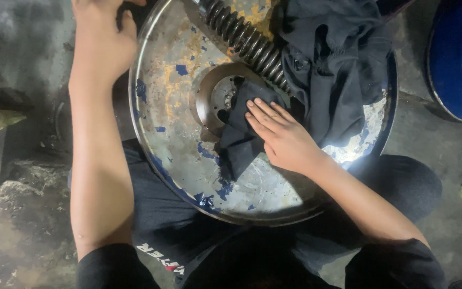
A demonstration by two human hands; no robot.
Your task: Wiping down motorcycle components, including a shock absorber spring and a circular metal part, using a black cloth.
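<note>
Left hand (104, 37) fingertips cut off

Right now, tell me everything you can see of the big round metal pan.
The round metal pan is wide and shallow, of bare grey metal with rust-yellow patches and chips of blue paint. It lies tilted over the seated person's lap. At its middle sits a round hub plate with holes. A black coil spring crosses its upper part, and a dark cloth is heaped on its right side. The right hand presses a dark rag near the hub; the left hand holds the rim.
</note>
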